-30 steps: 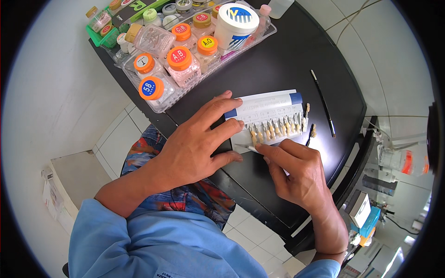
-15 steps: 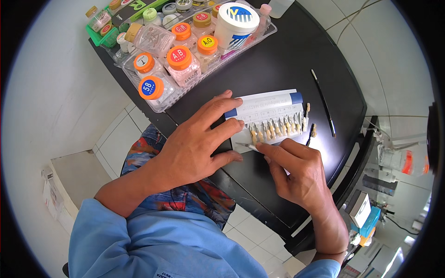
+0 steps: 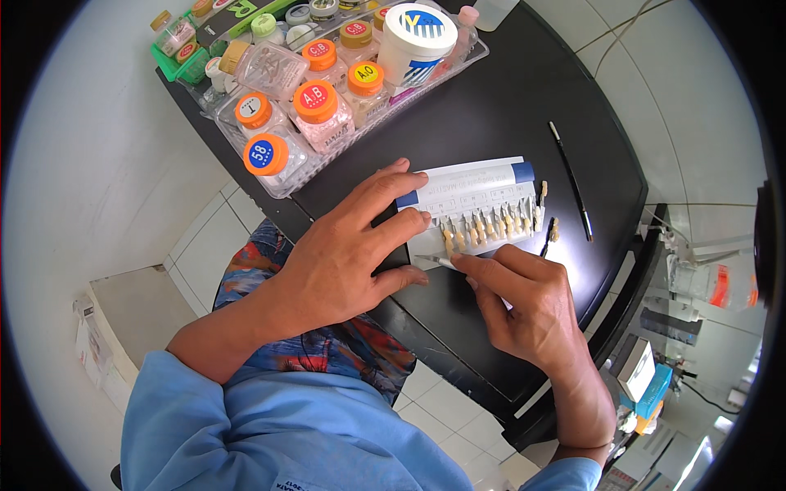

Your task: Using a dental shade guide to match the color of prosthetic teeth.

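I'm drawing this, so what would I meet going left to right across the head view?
Green basket, left hand, tooth shade guide, slim black brush-like tool, teal box.

Ltrs/nos. on orange lids point(image 3: 314, 101), ltr on wht tub point(image 3: 416, 49), print on shade guide point(image 3: 468, 199)

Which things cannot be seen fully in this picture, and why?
In the head view:
- Tool: most of its rear is hidden by the right hand.
- Shade guide: left end partly covered by the left hand.
- Translucent container: cut off by the upper edge.
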Available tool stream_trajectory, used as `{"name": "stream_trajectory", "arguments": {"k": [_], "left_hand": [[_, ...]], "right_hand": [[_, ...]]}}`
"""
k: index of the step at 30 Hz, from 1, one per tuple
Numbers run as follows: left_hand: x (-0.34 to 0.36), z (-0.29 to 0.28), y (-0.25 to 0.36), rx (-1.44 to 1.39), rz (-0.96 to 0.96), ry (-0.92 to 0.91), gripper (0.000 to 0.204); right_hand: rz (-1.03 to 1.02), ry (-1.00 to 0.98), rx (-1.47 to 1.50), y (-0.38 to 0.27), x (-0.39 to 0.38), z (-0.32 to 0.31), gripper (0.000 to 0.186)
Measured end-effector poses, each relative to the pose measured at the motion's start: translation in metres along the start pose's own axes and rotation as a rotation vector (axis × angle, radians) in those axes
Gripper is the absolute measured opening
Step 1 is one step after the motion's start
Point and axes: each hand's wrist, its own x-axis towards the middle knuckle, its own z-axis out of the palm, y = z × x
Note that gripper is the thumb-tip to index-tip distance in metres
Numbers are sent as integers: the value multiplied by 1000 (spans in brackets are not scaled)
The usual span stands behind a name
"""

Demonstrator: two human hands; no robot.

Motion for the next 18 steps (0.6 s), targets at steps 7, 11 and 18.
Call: {"name": "stream_trajectory", "arguments": {"k": [7,11,18], "left_hand": [[0,0,0,1,-6,-8,54],[0,0,0,5,-2,-2,54],[0,0,0,-1,0,2,55]], "right_hand": [[1,0,-2,0,0,-1,41],[-12,-4,12,1,0,-1,41],[-2,-13,5,0,0,-2,41]]}}
